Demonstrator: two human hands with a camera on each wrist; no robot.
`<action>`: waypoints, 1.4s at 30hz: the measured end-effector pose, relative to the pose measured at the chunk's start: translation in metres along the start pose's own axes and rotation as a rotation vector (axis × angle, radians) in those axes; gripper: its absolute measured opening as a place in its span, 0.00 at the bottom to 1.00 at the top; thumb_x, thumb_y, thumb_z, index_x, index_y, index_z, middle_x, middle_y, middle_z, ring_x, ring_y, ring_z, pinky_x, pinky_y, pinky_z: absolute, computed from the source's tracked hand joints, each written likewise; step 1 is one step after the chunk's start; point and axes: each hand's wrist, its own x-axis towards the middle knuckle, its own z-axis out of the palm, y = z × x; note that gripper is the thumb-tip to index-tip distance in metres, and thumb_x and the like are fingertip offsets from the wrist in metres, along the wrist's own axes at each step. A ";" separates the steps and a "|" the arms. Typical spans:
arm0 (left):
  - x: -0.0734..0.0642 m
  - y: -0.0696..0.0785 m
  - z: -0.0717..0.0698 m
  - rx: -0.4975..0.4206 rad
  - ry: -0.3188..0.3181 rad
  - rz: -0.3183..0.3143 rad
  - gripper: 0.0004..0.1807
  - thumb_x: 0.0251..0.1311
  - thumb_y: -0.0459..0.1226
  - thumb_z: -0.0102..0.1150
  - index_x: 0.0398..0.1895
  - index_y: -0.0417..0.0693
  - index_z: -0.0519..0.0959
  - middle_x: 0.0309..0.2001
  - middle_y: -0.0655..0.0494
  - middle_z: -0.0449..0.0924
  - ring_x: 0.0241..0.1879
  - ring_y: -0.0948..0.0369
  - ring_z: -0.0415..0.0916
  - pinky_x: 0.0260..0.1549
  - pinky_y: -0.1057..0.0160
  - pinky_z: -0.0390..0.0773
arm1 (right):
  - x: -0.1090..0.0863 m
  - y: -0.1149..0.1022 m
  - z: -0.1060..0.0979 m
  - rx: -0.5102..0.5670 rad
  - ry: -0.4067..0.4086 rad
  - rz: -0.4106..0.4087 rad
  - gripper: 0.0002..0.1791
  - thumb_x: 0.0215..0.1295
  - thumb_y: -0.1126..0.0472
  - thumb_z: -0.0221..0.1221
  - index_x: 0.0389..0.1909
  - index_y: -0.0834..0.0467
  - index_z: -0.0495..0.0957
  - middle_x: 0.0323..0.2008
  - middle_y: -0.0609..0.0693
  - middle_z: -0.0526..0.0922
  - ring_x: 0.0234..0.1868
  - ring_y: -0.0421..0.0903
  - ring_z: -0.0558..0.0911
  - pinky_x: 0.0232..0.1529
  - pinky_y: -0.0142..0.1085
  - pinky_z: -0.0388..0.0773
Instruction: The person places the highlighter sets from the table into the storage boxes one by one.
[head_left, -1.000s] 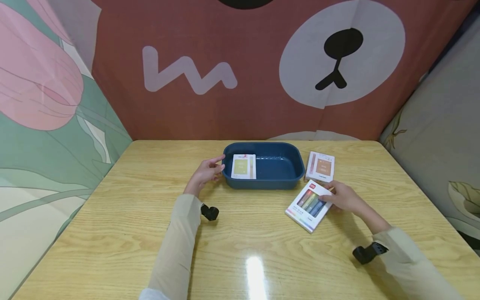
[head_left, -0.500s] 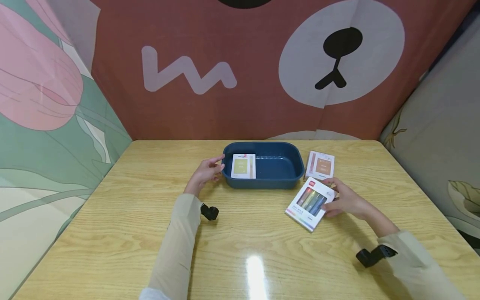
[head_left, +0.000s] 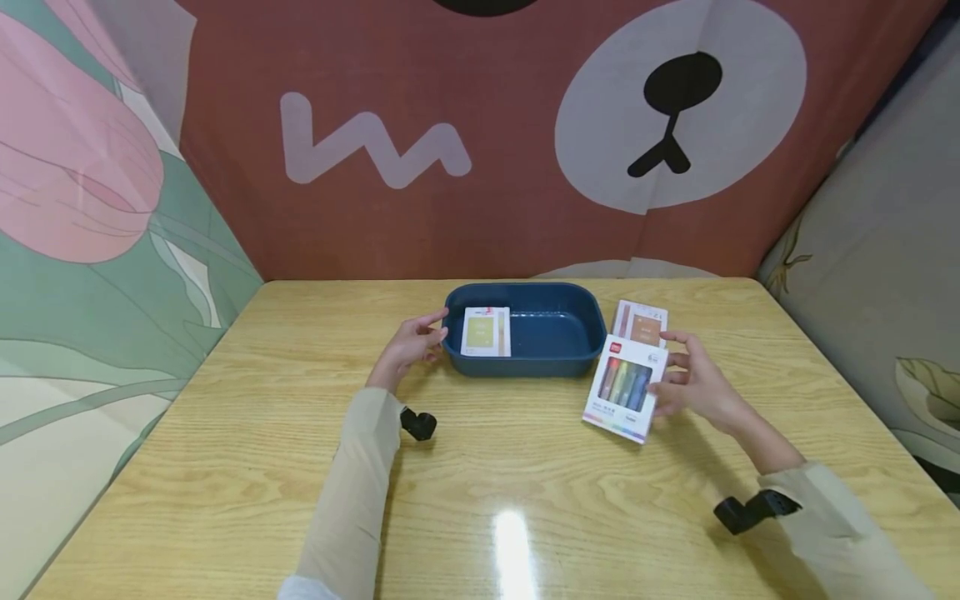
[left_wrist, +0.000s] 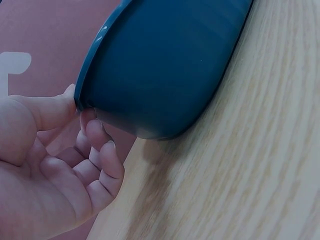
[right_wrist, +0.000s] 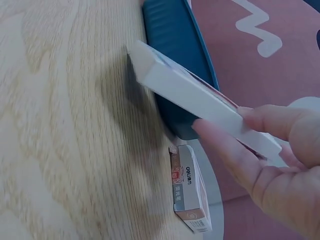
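Observation:
My left hand (head_left: 411, 347) pinches the left rim of a dark blue plastic basin (head_left: 536, 367), thumb on the rim and fingers under it in the left wrist view. Inside the basin, at its left end, lies a white box with a yellow-green panel (head_left: 481, 332). My right hand (head_left: 697, 383) grips by its right edge a white window box of coloured pens (head_left: 625, 387), which look like markers. In the right wrist view this pen box (right_wrist: 190, 95) is lifted and tilted above the table, between thumb and fingers. Its front is hidden there.
A white box with an orange panel (head_left: 645, 321) lies on the wooden table (head_left: 465, 483) just right of the basin, partly hidden behind the pen box in the head view. A bear-patterned cloth (head_left: 510, 217) hangs beyond the table's far edge.
My right hand has shifted its grip on the pen box, then raised it off the table and turned it more upright towards the basin. The left hand stays at the rim.

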 end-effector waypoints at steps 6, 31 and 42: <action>0.000 0.001 0.000 -0.004 -0.006 0.006 0.24 0.63 0.34 0.48 0.64 0.51 0.63 0.30 0.51 0.66 0.26 0.57 0.67 0.27 0.61 0.70 | -0.001 -0.002 -0.003 0.091 0.107 -0.075 0.31 0.54 0.80 0.52 0.55 0.61 0.49 0.36 0.47 0.75 0.30 0.40 0.79 0.22 0.43 0.77; 0.001 0.001 -0.001 -0.015 -0.020 0.020 0.24 0.63 0.33 0.47 0.64 0.50 0.63 0.28 0.51 0.65 0.25 0.57 0.66 0.25 0.63 0.68 | 0.065 0.098 -0.053 0.151 0.435 -0.105 0.24 0.52 0.57 0.64 0.52 0.59 0.75 0.41 0.56 0.79 0.32 0.46 0.80 0.18 0.35 0.76; 0.000 0.001 -0.001 -0.021 -0.030 0.011 0.24 0.64 0.34 0.47 0.64 0.51 0.63 0.28 0.52 0.67 0.26 0.58 0.66 0.28 0.61 0.68 | 0.059 0.064 -0.040 0.412 0.373 -0.065 0.20 0.54 0.64 0.62 0.50 0.59 0.76 0.35 0.52 0.82 0.28 0.45 0.81 0.18 0.33 0.76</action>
